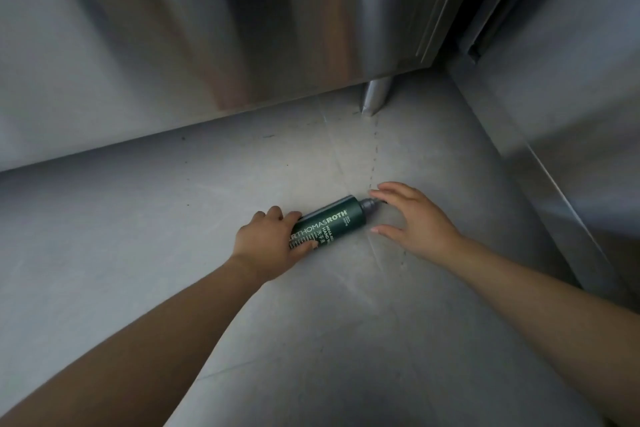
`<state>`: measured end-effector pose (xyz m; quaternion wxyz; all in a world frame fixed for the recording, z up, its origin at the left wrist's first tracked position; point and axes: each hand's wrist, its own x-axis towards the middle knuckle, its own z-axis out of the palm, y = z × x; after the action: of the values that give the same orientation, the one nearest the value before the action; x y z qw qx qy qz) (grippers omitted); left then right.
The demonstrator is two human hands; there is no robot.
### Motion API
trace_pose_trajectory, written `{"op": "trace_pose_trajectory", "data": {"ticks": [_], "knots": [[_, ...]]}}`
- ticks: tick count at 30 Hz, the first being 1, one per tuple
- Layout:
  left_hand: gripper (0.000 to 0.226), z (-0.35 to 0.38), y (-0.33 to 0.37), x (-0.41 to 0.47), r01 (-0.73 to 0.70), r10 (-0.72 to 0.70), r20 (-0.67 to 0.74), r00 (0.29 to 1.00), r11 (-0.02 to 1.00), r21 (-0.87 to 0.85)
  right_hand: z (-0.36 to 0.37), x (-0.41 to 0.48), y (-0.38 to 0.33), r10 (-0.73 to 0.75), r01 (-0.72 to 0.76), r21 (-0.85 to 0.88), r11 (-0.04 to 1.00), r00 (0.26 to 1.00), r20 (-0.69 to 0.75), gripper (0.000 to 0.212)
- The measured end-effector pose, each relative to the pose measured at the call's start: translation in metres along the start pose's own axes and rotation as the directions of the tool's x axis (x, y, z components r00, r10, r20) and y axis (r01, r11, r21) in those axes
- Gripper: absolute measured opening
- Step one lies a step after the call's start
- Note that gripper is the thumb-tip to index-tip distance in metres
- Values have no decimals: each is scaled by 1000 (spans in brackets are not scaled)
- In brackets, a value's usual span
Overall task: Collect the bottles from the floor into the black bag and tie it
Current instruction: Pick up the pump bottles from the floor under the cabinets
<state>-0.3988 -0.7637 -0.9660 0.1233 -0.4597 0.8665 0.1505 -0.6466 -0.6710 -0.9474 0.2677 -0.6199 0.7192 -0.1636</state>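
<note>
A dark green bottle (pixel 332 220) with white lettering and a grey pump top lies on its side on the grey floor. My left hand (pixel 266 243) wraps around its base end, fingers over the top and thumb underneath. My right hand (pixel 412 218) is spread open at the pump end, its fingertips touching or almost touching the grey cap. The black bag is not in view.
A stainless steel cabinet front (pixel 207 28) rises just beyond the bottle, standing on a round metal leg (pixel 375 94). Another steel panel (pixel 571 114) walls off the right side. The grey tiled floor (pixel 311 322) stretches toward me between my arms.
</note>
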Motion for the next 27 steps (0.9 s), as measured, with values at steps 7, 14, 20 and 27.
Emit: {"op": "trace_pose_trajectory", "data": {"ticks": [7, 14, 20, 27], "knots": [[63, 1, -6, -6, -63, 57, -60, 997, 993, -102, 9, 1, -6, -52, 54, -56, 997, 998, 38, 63], [70, 8, -6, -28, -3, 3, -23, 1000, 1000, -30, 25, 6, -17, -140, 149, -150, 977, 988, 66, 66], [71, 5, -64, -84, 286, -286, 1, 958, 958, -36, 61, 34, -70, -244, 255, -44, 966, 954, 176, 67], [76, -25, -148, -187, 418, -416, 44, 908, 908, -45, 95, 49, -155, -472, 522, -14, 853, 781, 409, 70]]}}
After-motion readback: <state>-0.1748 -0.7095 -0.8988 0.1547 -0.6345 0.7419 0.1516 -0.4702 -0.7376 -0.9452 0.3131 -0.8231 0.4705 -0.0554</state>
